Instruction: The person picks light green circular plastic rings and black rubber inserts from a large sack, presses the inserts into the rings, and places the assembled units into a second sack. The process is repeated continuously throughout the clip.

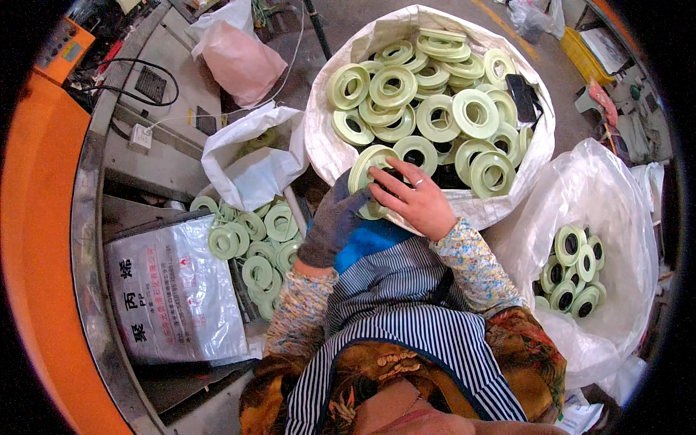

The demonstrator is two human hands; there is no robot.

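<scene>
Both hands are at a pale green plastic ring (pixel 367 161) at the near rim of a big white woven sack (pixel 335 80). My left hand (pixel 330 228), in a dark grey glove, grips the ring's left side; its fingertips are partly hidden behind it. My right hand (pixel 418 201) is bare, with its fingers bent over the ring's right side and its thumb out of sight. I cannot tell whether one ring or a stack is between them. Beyond, the sack is heaped with similar pale green rings (pixel 475 114), some with dark centres.
A dark rectangular object (pixel 523 99) lies on the heap's right side. To the right stands a translucent bag (pixel 580 170) with several rings inside. Loose rings (pixel 259 272) lie at left, between a smaller white bag (pixel 261 181) and a printed plastic sack (pixel 177 297). Orange machinery (pixel 36 217) borders the far left.
</scene>
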